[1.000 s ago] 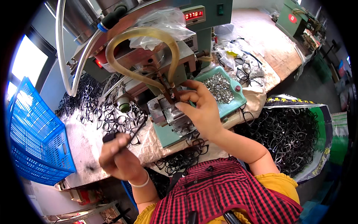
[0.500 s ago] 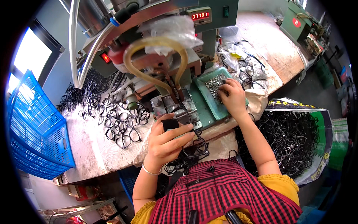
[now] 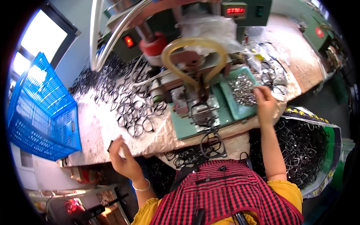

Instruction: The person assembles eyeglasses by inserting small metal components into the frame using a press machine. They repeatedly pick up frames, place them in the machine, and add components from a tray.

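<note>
A black eyeglass frame hangs at the front of the green press, its upper part under the press head. My left hand is away from it, over the table's front edge to the left, fingers apart and holding nothing. A black band covers one of its fingertips. My right hand is at the right rim of a green tray full of small shiny metal parts. Its fingertips are pinched together; what they hold, if anything, is too small to make out.
Loose black eyeglass frames lie heaped left of the press. A blue plastic basket stands at the far left. A large sack of black frames sits at the right. A yellowish hose loops before the press head.
My left hand has let go of the eyeglass frame and moved left, away from the press. My right hand has come from over the metal parts to the tray's right rim. The view has shifted.
</note>
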The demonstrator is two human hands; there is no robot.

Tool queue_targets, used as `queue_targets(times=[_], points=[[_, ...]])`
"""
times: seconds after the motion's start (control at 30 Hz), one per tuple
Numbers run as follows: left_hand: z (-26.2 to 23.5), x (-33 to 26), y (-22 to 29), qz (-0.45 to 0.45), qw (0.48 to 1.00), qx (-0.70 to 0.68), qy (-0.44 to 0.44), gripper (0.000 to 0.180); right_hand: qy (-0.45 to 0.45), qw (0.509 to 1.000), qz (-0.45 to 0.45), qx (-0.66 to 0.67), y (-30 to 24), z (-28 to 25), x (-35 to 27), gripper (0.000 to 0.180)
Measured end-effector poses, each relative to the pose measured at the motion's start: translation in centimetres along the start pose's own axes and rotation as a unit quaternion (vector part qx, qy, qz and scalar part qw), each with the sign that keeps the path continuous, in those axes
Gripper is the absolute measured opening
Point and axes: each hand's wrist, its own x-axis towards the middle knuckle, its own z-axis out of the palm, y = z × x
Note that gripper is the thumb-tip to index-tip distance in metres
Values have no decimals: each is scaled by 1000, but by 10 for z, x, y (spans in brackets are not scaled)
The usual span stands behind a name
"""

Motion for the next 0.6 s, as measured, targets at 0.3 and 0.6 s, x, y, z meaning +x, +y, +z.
queue_targets(times=[0.3, 0.6], points=[[87, 30, -70, 0, 954, 256, -157, 19, -74, 985, 23, 154, -3, 65, 13, 12], [109, -10, -123, -28, 988, 123, -93, 16, 14, 974, -128, -184, -12, -5, -14, 14]])
